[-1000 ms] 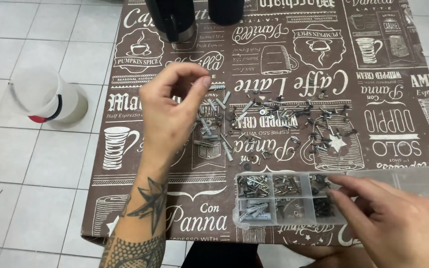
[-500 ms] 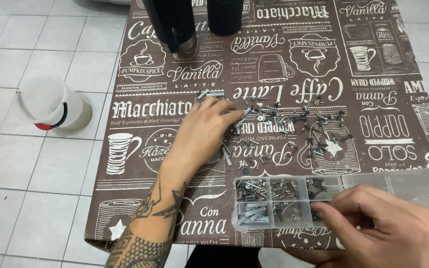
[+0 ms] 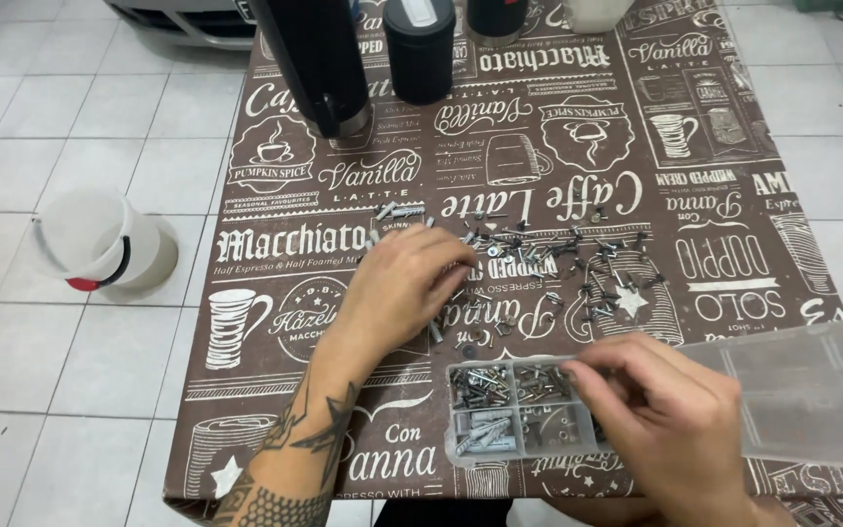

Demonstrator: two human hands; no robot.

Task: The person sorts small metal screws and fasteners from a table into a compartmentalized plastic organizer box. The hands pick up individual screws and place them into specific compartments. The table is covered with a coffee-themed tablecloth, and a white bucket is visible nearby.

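A: We see the scattered screws and wall plugs (image 3: 548, 259) at mid-table, the left hand (image 3: 407, 283) lying palm-down on their left edge, fingers curled over several; we cannot tell whether it grips any.

B: Nearer us, the right hand (image 3: 665, 410) pinches above the clear compartment box (image 3: 500, 415), its open lid (image 3: 802, 390) to the right. Black canisters (image 3: 420, 49) stand beyond.
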